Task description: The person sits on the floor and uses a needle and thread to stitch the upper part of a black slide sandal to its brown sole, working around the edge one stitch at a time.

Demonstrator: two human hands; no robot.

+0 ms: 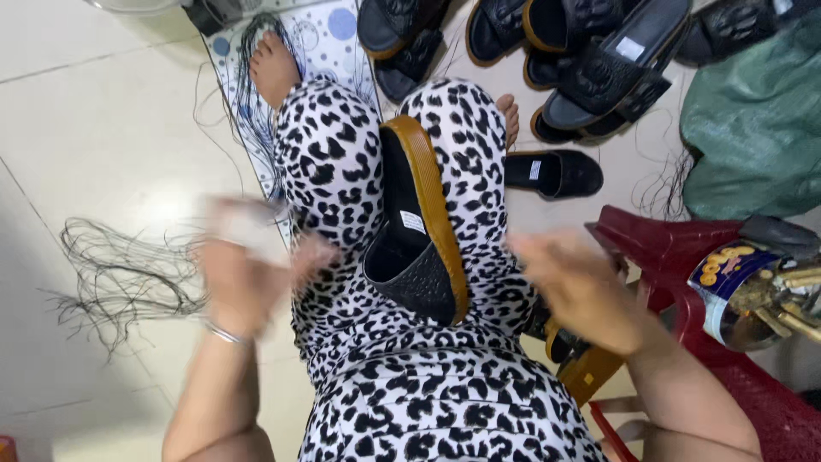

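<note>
Between the blurred left hand (244,278) (grip unclear) and open, empty right hand (581,287) lies a black sandal (419,227).

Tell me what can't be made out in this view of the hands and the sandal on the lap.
Head view:
- Left hand: motion-blurred; its grip and the pale thing at it are unclear.
- Right hand: blurred; open or closed cannot be told.
- Black slip-on sandal with tan rubber edge: its white label is too small to make out.
- Pile of black sandals: cut off by the top edge.
- Round tin on the red plastic stool: contents unclear.
</note>
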